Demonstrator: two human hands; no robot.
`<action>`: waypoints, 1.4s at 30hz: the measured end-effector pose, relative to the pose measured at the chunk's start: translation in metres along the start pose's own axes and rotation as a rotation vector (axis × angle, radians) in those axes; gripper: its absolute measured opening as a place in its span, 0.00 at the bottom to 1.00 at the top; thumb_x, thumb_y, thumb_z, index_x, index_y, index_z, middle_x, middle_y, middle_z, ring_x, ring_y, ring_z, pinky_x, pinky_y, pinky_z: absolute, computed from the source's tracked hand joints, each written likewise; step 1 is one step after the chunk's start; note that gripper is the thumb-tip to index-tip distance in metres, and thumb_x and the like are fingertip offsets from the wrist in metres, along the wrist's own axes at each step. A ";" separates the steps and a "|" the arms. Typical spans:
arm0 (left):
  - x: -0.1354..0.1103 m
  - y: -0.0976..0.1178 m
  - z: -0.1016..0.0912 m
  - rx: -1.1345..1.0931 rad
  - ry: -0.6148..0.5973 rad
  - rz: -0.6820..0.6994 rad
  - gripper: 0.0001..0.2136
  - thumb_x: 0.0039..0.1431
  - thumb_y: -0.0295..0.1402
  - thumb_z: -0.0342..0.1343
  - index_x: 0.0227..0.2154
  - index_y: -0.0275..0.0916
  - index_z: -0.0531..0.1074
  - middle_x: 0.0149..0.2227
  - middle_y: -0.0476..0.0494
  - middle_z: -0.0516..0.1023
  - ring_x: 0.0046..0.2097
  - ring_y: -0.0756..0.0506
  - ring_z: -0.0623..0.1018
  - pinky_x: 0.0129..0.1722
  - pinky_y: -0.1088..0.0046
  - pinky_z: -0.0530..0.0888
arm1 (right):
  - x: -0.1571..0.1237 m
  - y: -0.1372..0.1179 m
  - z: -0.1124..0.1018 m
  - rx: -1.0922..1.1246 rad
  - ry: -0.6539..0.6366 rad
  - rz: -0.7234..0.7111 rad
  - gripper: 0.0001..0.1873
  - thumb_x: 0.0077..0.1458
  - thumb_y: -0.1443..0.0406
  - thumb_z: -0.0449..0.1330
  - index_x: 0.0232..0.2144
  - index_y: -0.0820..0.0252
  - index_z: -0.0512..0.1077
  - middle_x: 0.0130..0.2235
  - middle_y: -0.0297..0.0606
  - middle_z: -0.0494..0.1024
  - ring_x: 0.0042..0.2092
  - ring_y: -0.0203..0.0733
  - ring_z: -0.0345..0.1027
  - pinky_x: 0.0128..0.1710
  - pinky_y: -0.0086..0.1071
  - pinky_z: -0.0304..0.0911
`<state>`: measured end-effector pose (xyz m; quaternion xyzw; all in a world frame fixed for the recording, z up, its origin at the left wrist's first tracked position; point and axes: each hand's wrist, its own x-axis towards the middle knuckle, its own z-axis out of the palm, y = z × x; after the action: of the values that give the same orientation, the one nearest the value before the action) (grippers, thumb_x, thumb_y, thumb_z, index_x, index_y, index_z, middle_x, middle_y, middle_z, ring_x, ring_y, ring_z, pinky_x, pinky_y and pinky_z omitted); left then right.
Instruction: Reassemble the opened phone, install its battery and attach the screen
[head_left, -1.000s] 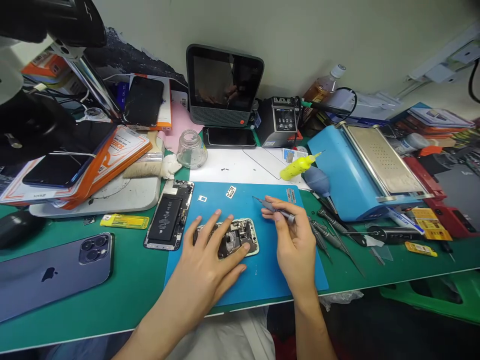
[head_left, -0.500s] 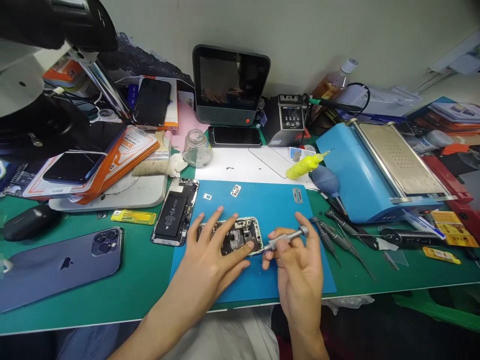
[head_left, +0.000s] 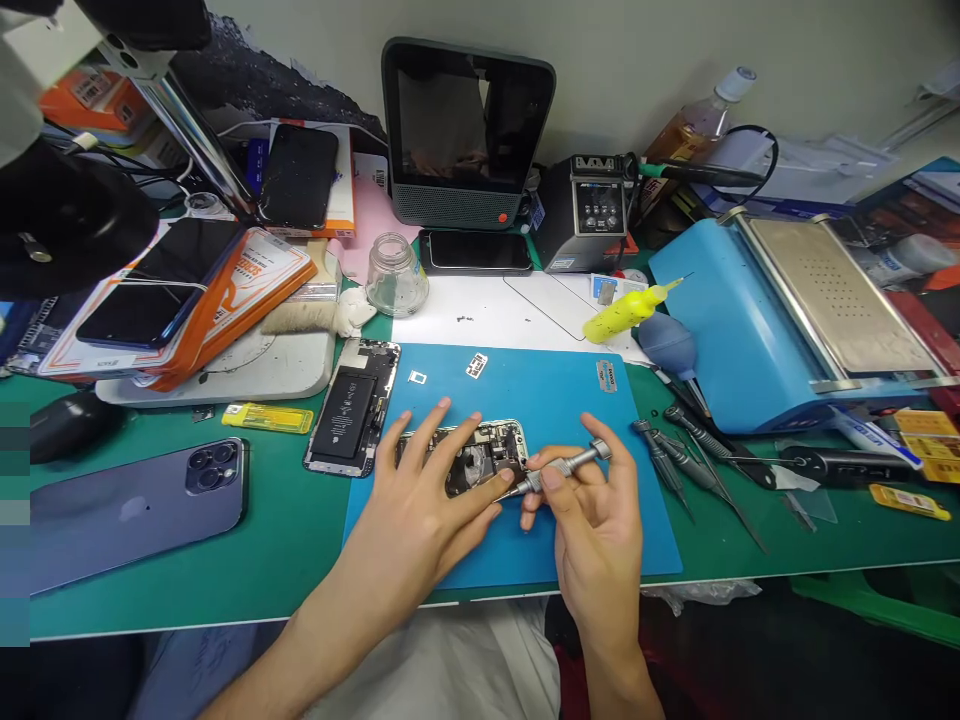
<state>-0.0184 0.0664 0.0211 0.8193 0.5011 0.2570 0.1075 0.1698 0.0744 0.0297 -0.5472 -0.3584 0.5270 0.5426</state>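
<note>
An opened phone (head_left: 491, 455) with bare inner parts lies on the blue mat (head_left: 600, 530). Across it rests my left hand (head_left: 420, 510), fingers spread, its thumb and index at the near edge. A silver precision screwdriver (head_left: 574, 462) is gripped in my right hand (head_left: 600, 510), shaft slanting down left. Its tip sits at the phone's lower edge, close to my left fingers; whether it touches a screw I cannot make out. Behind the phone lie a small SIM tray (head_left: 417, 378) and a small metal plate (head_left: 476, 366). Left of the mat is a phone screen part with battery (head_left: 345, 415).
A blue-backed phone (head_left: 142, 515) and a yellow strip (head_left: 268, 418) lie left. Screwdrivers and tweezers (head_left: 705, 470) lie right, before a blue machine (head_left: 712, 330). A glass jar (head_left: 397, 280), yellow bottle (head_left: 630, 312) and smart display (head_left: 465, 130) stand behind.
The head view has shifted slightly. The screwdriver tip has moved left along the phone's lower edge, closer to my left fingers. My left hand stays on the phone.
</note>
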 end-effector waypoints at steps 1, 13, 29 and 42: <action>0.000 0.000 0.000 0.001 -0.003 0.003 0.15 0.77 0.35 0.58 0.60 0.55 0.82 0.72 0.33 0.73 0.76 0.22 0.66 0.67 0.24 0.66 | 0.000 0.000 -0.001 -0.001 -0.006 0.000 0.34 0.65 0.56 0.72 0.68 0.44 0.64 0.41 0.33 0.80 0.28 0.34 0.72 0.25 0.29 0.75; 0.000 0.000 -0.003 0.005 -0.027 0.011 0.15 0.77 0.36 0.58 0.61 0.54 0.80 0.73 0.32 0.71 0.76 0.23 0.65 0.68 0.25 0.65 | 0.000 0.004 -0.003 -0.051 -0.039 -0.059 0.31 0.69 0.58 0.68 0.69 0.41 0.63 0.44 0.35 0.82 0.31 0.37 0.76 0.27 0.33 0.78; -0.002 -0.003 0.001 0.011 -0.024 0.011 0.15 0.77 0.37 0.59 0.61 0.55 0.80 0.74 0.33 0.70 0.77 0.22 0.65 0.68 0.25 0.65 | 0.000 0.003 -0.003 -0.047 -0.018 -0.035 0.32 0.68 0.58 0.69 0.70 0.43 0.64 0.43 0.36 0.82 0.29 0.36 0.74 0.27 0.32 0.78; -0.003 -0.002 0.001 0.013 -0.025 0.013 0.15 0.77 0.38 0.59 0.61 0.54 0.80 0.74 0.33 0.70 0.76 0.22 0.65 0.67 0.24 0.66 | 0.001 0.003 -0.003 -0.109 -0.028 -0.050 0.31 0.70 0.57 0.66 0.70 0.42 0.63 0.43 0.35 0.82 0.29 0.37 0.74 0.26 0.32 0.76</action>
<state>-0.0206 0.0653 0.0181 0.8265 0.4959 0.2442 0.1067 0.1723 0.0741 0.0262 -0.5593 -0.4077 0.5006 0.5199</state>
